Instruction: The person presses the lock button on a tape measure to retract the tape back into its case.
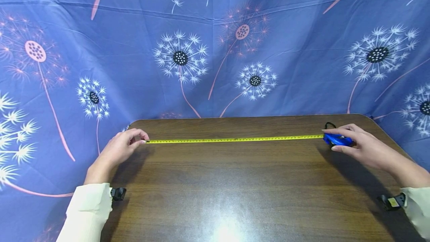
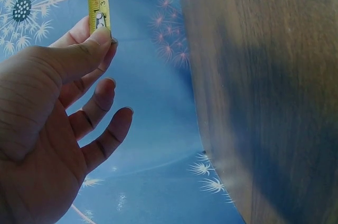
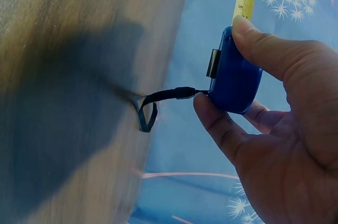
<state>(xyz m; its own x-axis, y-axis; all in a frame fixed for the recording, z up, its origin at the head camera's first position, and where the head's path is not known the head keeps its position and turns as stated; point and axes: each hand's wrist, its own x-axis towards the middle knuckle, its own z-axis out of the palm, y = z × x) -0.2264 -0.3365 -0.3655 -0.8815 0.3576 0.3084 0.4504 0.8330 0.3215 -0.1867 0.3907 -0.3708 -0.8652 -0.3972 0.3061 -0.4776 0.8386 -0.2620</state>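
Observation:
A yellow tape blade (image 1: 235, 139) stretches nearly level from left to right across the far part of the table. At its left end, my left hand (image 1: 122, 146) pinches the metal-hooked tip between thumb and forefinger; the left wrist view shows the other fingers of that hand (image 2: 53, 102) loosely curled, away from the blade. On the right, my right hand (image 1: 366, 145) grips the blue tape measure case (image 1: 337, 140). In the right wrist view, the thumb of this hand (image 3: 285, 102) lies where the blade leaves the case (image 3: 237, 76), and a black wrist strap (image 3: 169, 95) dangles from it.
Below the blade spreads a brown wood-grain table (image 1: 215, 182), with rounded far corners and a bright glare near the front. Blue cloth (image 1: 134, 47) printed with dandelions hangs behind it and at both sides. Each wrist wears a small black camera (image 1: 118, 194).

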